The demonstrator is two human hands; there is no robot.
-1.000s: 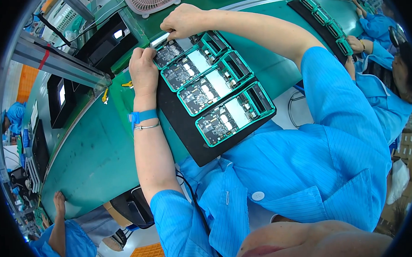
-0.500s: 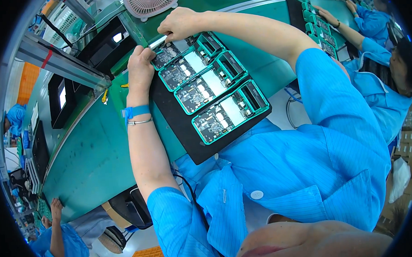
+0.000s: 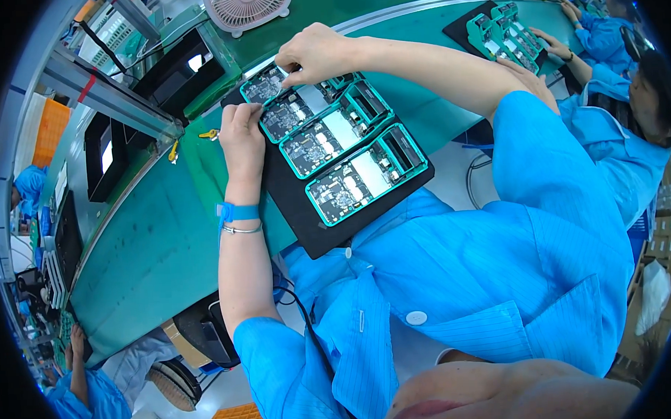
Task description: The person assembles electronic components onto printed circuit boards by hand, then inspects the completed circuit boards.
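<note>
Several teal device housings (image 3: 324,197) with bare circuit boards inside lie in a row on a black mat (image 3: 306,229) in front of me. My left hand (image 3: 242,139) rests at the left edge of the row, fingers curled together by the corners of the two farther housings; what its fingertips grip, if anything, is hidden. Over the farthest housing (image 3: 259,87), my right hand (image 3: 317,54) is closed in a pinch, fingertips down at its board. Anything held in that pinch is too small or hidden to make out. A blue strap and a thin bracelet circle my left wrist.
A pink fan (image 3: 248,5) stands beyond the row. Black boxes with lit screens (image 3: 105,156) and a metal post (image 3: 113,99) are at left. Yellow-handled tools (image 3: 173,151) lie on the green table (image 3: 157,240). Co-workers sit at right, near similar teal housings (image 3: 504,33), and at lower left.
My right hand has moved right and nearer over the farthest housing. My left hand has shifted right and nearer along the row. The nearest housings now lie closer together. The right co-worker's housings have shifted.
</note>
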